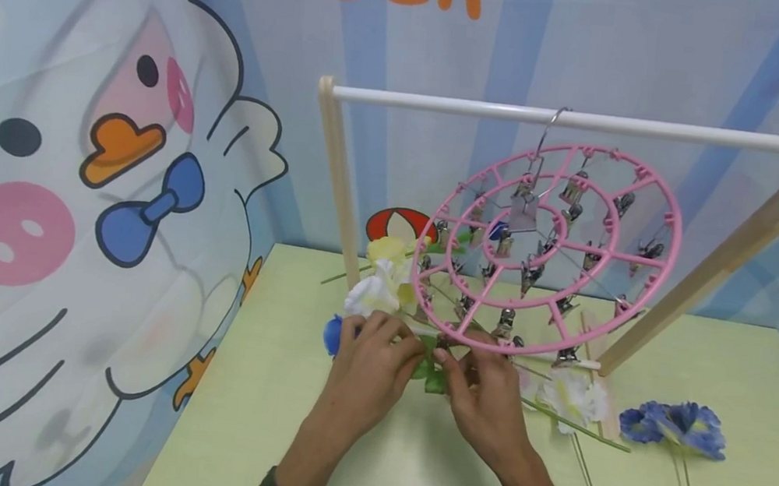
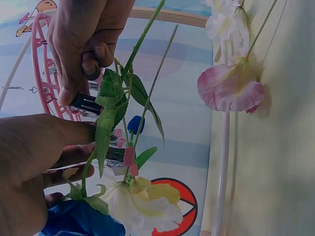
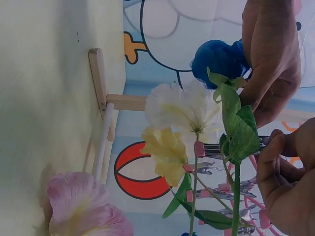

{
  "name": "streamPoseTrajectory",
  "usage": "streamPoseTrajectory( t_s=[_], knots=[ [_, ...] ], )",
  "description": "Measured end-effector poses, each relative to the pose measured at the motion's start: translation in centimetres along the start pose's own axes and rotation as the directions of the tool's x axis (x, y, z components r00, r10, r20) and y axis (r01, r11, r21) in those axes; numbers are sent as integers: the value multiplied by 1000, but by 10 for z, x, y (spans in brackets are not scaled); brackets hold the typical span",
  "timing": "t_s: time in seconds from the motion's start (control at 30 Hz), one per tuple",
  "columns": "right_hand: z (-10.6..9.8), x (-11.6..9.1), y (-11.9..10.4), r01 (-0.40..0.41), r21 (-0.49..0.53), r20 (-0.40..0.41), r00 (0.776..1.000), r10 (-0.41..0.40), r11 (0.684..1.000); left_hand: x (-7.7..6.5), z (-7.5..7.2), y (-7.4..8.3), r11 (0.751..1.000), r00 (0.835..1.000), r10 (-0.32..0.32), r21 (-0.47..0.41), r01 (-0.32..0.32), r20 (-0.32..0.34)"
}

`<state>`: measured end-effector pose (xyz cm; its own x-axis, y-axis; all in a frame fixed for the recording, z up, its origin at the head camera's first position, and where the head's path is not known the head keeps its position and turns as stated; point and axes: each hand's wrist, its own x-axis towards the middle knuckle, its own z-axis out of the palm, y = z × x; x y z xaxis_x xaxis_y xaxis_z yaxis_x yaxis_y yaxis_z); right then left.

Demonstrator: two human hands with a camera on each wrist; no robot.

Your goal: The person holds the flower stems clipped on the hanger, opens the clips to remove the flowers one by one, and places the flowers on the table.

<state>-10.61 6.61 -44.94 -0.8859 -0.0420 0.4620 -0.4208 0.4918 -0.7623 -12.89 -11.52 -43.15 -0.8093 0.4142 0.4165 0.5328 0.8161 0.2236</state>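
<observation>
My left hand [image 1: 372, 363] grips a blue artificial rose [image 3: 219, 63] by the stem just under its bloom. Green leaves [image 2: 107, 88] on that stem hang beside the fingers of both hands. With thumb and fingers, my right hand [image 1: 491, 394] pinches a metal clip [image 2: 87, 104] at the near edge of the round pink hanger [image 1: 676, 231]. In the left wrist view the rose's stem and leaves overlap the clip's tip; I cannot tell whether the clip bites the stem. White [image 3: 179, 105] and yellow [image 3: 165, 155] flowers hang from other clips behind.
A white bar [image 1: 431, 103] between wooden posts [image 1: 342, 184] carries the hanger by its hook. On the pale green table [image 1: 216, 430] lie a white flower [image 1: 568, 397] and blue-purple flowers [image 1: 688, 428] with long stems, to my right. A duck-print cloth [image 1: 164, 315] stands behind and left.
</observation>
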Motion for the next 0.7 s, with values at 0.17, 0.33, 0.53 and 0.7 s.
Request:
streamPoseTrajectory(
  t_s=[0.17,0.33,0.53,0.7],
  knots=[
    [-3,-2,-1,-31,-6,18,999,31,1000,-1,-1,1,1000,1000,7,-1,-7,21],
    [-4,-4,-1,-27,-17,11,1000,27,999,-3,-3,3,1000,999,29,13,-29,16],
    [-3,-5,2,10,30,-14,1000,-9,1000,-4,-4,4,999,999,40,16,-40,16],
    [0,-6,4,48,75,-52,998,-44,996,-6,-4,5,999,999,48,3,-48,26]
  ],
)
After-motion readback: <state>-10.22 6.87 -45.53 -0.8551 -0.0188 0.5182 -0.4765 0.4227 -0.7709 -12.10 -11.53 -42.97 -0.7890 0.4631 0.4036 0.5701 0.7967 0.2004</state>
